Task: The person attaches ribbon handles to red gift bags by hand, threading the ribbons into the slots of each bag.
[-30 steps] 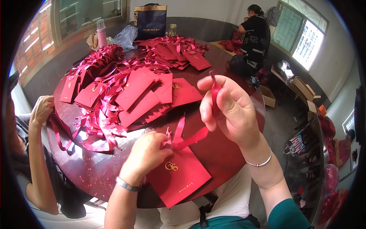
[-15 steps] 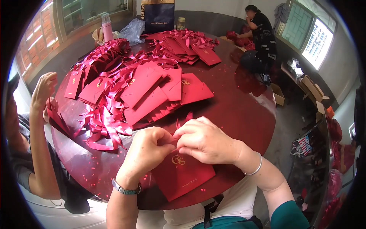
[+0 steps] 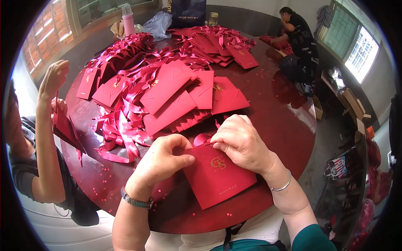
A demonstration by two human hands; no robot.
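Note:
A flat red paper gift bag (image 3: 220, 178) with a gold emblem is in front of me, tilted over the near edge of the table. My left hand (image 3: 165, 159) grips its upper left corner between thumb and fingers. At the middle of the top edge, my right hand (image 3: 243, 144) pinches the rim, and a loop of red ribbon (image 3: 202, 139) shows just left of those fingertips. Whether the right fingers also hold ribbon is hidden. Beyond my hands lies a pile of similar red bags (image 3: 169, 88), with loose ribbon handles (image 3: 125, 129) trailing at its left.
The round dark-red table (image 3: 280, 125) carries more bags (image 3: 209, 46) farther back, a pink bottle (image 3: 127, 21), clear plastic and a jar. Close on the left a co-worker's hands (image 3: 56, 83) handle another red bag. A second person (image 3: 299, 35) sits at the far right.
My fingertips, close together over the bag's top edge before, are now apart, the left at the corner. The bag is shifted slightly right and up. The co-worker's bag has been raised.

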